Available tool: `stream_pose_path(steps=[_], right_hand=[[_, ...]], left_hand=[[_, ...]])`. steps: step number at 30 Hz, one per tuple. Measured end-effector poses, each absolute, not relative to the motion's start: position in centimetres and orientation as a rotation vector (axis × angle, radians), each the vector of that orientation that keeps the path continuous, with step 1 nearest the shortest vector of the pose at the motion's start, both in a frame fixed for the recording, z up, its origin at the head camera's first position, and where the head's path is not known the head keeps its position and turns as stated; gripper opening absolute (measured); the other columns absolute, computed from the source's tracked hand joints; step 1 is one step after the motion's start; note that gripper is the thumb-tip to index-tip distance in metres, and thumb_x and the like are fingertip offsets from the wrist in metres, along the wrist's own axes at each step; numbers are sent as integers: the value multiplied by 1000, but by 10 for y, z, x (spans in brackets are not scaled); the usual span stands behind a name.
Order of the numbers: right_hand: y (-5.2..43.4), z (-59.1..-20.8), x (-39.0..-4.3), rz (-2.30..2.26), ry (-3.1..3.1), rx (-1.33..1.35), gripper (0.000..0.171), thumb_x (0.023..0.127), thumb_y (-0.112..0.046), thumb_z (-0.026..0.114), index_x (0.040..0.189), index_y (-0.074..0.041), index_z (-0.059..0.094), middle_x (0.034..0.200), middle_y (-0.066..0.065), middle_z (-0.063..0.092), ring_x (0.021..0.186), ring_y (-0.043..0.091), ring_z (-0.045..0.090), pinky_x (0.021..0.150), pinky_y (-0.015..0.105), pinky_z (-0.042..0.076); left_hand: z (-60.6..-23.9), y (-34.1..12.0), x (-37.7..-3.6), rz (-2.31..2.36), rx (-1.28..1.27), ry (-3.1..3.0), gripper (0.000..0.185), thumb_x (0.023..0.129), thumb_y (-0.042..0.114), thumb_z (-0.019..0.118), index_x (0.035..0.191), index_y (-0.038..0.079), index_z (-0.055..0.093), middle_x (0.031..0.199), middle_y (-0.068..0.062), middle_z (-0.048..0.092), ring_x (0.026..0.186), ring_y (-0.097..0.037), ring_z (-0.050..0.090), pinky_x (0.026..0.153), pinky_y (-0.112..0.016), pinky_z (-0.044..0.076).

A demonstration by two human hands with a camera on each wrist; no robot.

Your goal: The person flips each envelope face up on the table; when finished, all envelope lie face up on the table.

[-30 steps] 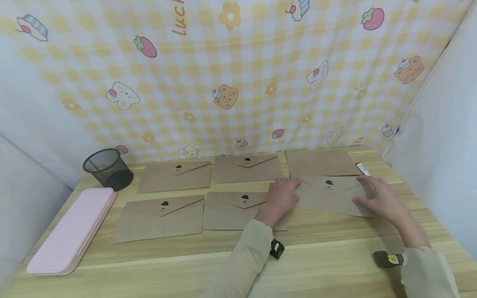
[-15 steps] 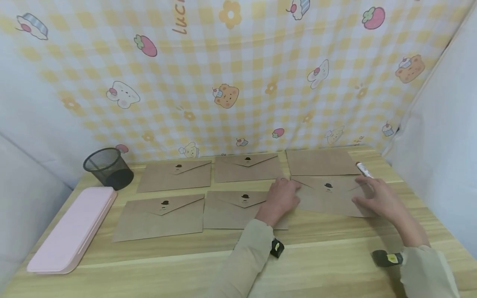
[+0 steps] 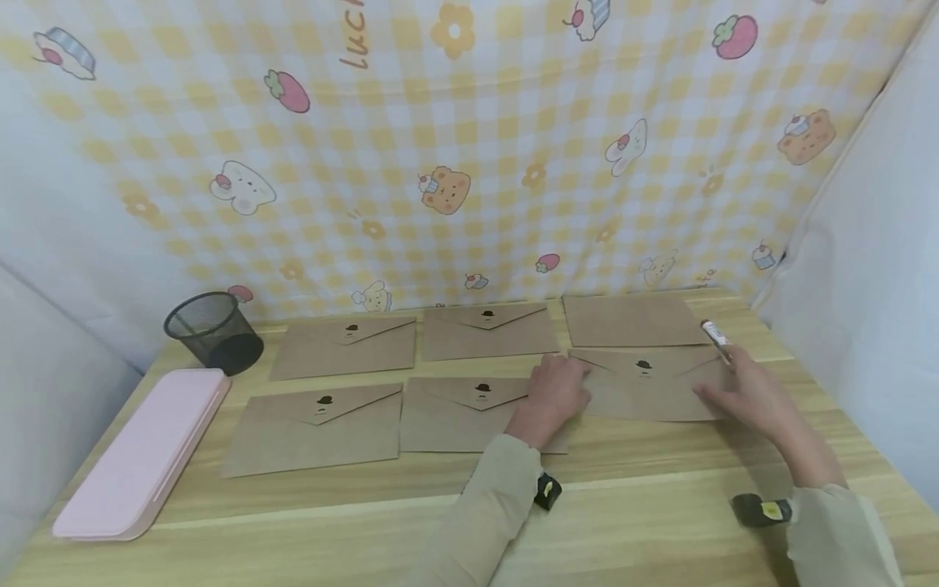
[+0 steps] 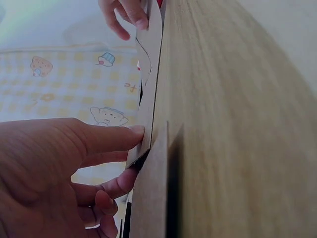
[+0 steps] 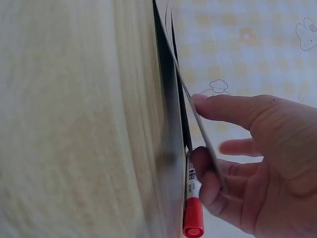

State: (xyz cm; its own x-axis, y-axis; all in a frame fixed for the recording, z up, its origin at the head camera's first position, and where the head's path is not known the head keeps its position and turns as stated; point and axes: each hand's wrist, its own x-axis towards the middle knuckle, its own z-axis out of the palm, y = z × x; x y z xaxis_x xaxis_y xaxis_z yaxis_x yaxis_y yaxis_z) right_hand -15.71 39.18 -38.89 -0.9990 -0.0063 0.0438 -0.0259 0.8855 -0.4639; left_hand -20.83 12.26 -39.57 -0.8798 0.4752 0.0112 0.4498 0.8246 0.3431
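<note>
the worktop (image 3: 623, 522) spreads in front of the held envelope (image 3: 638, 395), and well to that envelope's left a pink case (image 3: 147, 448) lies slanting away. the held envelope's long axis runs from hand to hand, so neither hand is the nearer: the left hand (image 3: 553, 395) has its grip pinched on the left end, thumb above and finger below, and the right hand (image 3: 759, 395) has its grip clamped on the right end, which tilts up off the worktop. left of the held envelope lie a middle envelope (image 3: 455, 428), partly covered by the left hand, and a front-left envelope (image 3: 315, 440). just behind the held envelope is a plain envelope (image 3: 631, 320); behind its right end, a marker (image 3: 715, 333). behind and to its left are two flapped envelopes (image 3: 491, 342), then a mesh cup (image 3: 213, 326); a yellow-checked cloth (image 3: 440, 106) hangs beyond.
</note>
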Motion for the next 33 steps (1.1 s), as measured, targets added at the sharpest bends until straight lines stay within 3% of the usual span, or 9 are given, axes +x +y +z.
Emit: stream_pose_path(steps=[6,13,19,29,33], right_hand=[[392,-388,-156,674,-3069,19,68,88,-31,63,128,15,34,115,49,38,105,62,38,83,66,34],[391,-390,-157,698,-3059,53,66,86,-27,65,128,14,35,117,49,37,108,62,37,85,66,32],[393,-391,-156,703,-3054,44,66,86,-28,67,130,11,36,120,48,35,110,61,34,86,67,30],[395,-392,-157,603,-3035,150,62,81,-18,72,123,16,42,118,45,41,108,59,38,85,65,32],[394,-392,-159,575,-3051,158,64,80,-19,72,123,17,42,119,44,41,109,59,38,87,65,31]], left_hand=[[-394,123,-206,507,733,2917,31,83,19,67,114,23,67,83,4,61,71,-12,49,56,-25,39],[-394,122,-205,539,694,2890,37,84,19,67,121,23,64,102,1,65,68,-9,51,53,-24,42],[-393,123,-205,559,689,2890,35,83,18,67,119,22,65,93,0,64,62,-11,48,49,-25,39],[-391,124,-203,563,658,2888,38,85,19,65,122,25,63,103,2,66,57,-11,46,46,-24,37],[-393,123,-202,578,650,2888,36,85,18,63,121,23,64,90,2,65,52,-11,42,44,-24,34]])
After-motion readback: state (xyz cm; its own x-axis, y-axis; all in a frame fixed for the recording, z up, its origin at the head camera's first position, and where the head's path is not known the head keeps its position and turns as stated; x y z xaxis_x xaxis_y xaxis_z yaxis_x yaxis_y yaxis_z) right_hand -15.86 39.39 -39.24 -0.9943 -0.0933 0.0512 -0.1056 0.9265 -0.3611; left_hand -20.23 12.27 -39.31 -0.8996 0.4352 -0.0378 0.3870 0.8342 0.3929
